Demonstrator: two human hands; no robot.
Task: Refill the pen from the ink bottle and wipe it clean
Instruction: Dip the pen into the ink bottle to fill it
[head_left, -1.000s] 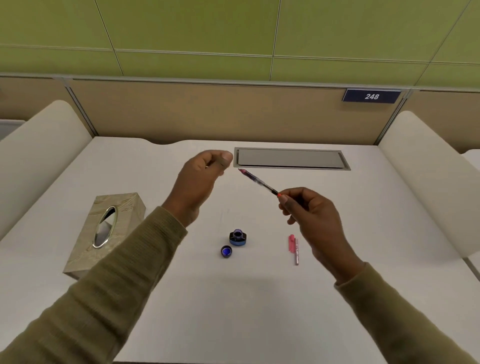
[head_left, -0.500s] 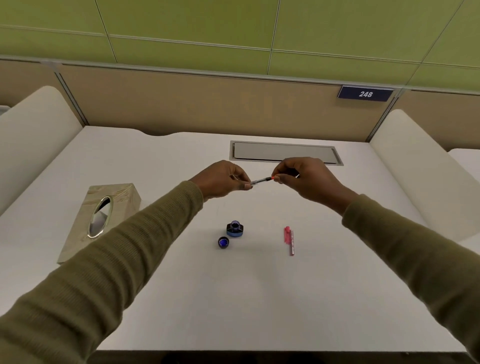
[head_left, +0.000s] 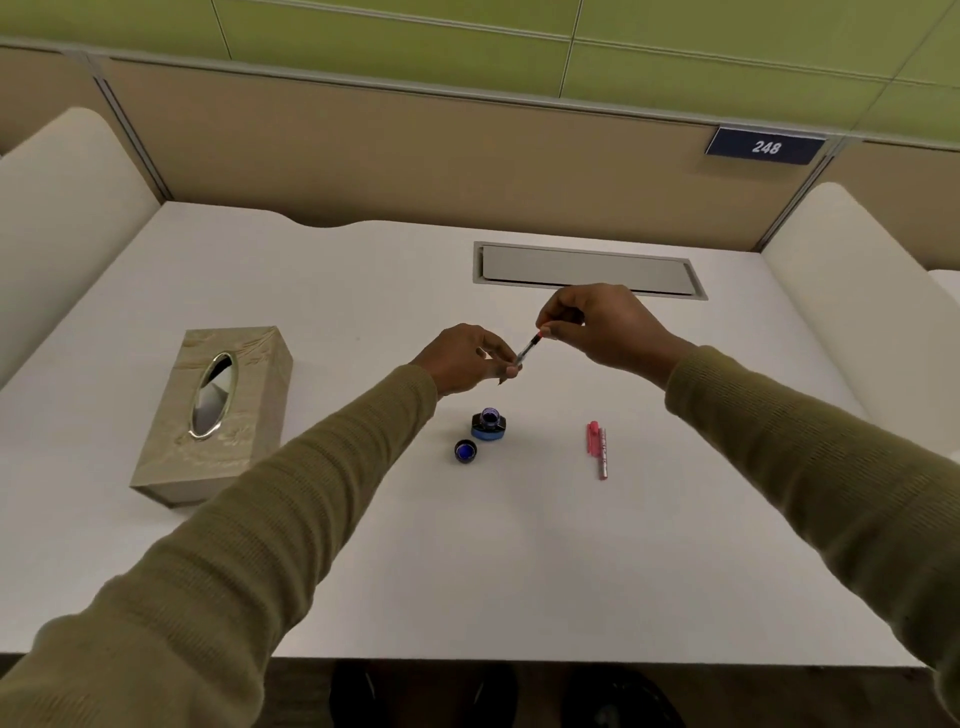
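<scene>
Both hands meet above the middle of the desk (head_left: 363, 519), each pinching one end of the pen (head_left: 528, 348). The left hand (head_left: 462, 358) holds the lower, nib-side end in a fingertip grip; the right hand (head_left: 597, 327) clamps thumb and fingers on the upper end, where a red band shows. The pen runs slanted between the two grips, clear of the desk surface.

Just below the hands, toward the person, the open ink bottle (head_left: 488, 423) stands upright, its cap (head_left: 465, 451) lying mouth-up just beside it on the left front. To the right of the bottle, well apart, a pink pen part (head_left: 597, 449) lies flat, pointing toward the person.

A tissue box (head_left: 218, 410) sits near the left of the desk, well apart from the bottle. A closed cable hatch (head_left: 587, 270) lies flush in the desk behind the hands. Padded dividers close both sides and a panel closes the back; the front half of the desk, between the sleeves, is bare down to its near edge.
</scene>
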